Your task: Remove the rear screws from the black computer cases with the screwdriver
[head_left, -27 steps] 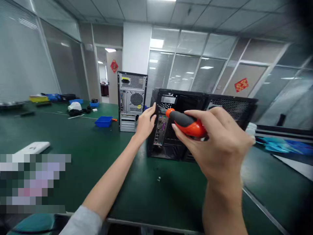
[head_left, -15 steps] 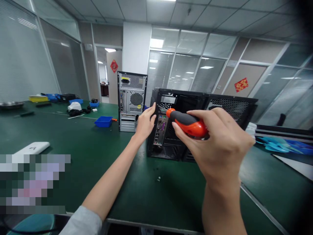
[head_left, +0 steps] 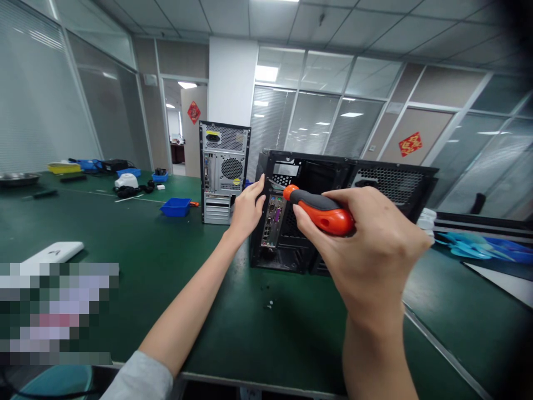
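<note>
A black computer case lies across the green table, with a metal port panel at its left end. My left hand rests against the left edge of the case, fingers stretched out and holding nothing. In my right hand is an orange and black screwdriver, gripped by its handle between thumb and fingers. Its thin shaft points left to the case's upper left edge, close to my left fingertips. I cannot make out what the tip touches. Several small screws lie in front of the case.
An upright silver computer tower stands behind my left hand. Left of it sit a blue tray, a white device and cables. A white box lies nearer at left. Blue packaging is at far right.
The screwdriver handle has turned a little in my right hand, and a dark hole in its orange side shows more. My left hand and the case stay in place.
</note>
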### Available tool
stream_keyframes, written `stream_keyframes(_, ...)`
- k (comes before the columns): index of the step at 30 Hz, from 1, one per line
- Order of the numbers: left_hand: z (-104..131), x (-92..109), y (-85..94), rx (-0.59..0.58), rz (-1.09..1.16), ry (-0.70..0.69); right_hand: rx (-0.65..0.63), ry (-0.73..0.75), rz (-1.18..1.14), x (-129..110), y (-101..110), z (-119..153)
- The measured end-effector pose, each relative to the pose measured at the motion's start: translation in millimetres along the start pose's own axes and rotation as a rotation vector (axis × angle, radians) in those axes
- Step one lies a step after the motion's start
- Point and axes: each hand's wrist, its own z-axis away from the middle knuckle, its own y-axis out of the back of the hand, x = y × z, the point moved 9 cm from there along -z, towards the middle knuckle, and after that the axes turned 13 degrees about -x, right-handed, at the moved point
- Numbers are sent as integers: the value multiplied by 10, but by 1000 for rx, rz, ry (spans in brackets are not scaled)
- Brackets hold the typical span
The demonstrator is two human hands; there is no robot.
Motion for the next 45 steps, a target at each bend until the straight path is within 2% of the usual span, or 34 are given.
stream_keyframes(17,-5,-4,0,-17,22,37,-11,-179,4,117,-42,40)
stream_keyframes(24,-15,-3,6,-19,7,31,-19,-144,-21,62,-39,23)
stream_keyframes(29,-12,2,13,-16,17,21,-84,-140,-6,31,-57,25)
stream_keyframes(36,-18,1,15,-25,3,41,-108,-113,-53,9,-113,3)
stream_keyframes(45,-8,-8,12,-13,23,30,-310,4,-88,-42,-184,42)
